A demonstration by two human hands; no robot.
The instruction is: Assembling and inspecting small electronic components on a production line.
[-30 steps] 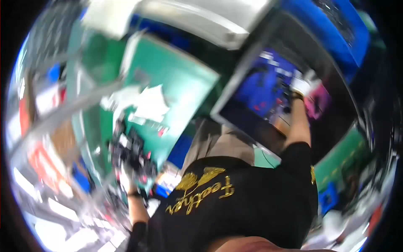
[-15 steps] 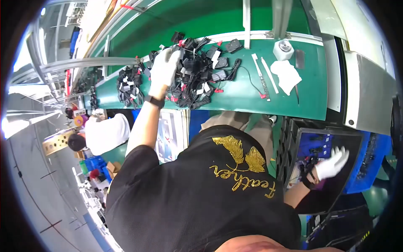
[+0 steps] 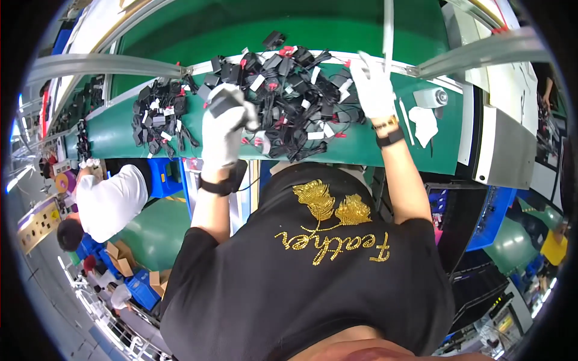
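The left hand (image 3: 220,135), in a white glove, grasps a black power adapter (image 3: 224,104), its fingers curled around the block, which sits at their tips above the left part of a pile of corded black adapters (image 3: 283,99) on the green tabletop (image 3: 445,159). The gloved right hand (image 3: 372,90) is released, its blurred fingers extended beside the pile's right edge; whether they touch any cord, I cannot tell.

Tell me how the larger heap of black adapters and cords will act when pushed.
The heap will likely shift unevenly, being many loose, overlapping pieces. Its cords look thin and looped, so they may flop and snag neighbours. The boxy adapters should probably slide rather than roll.
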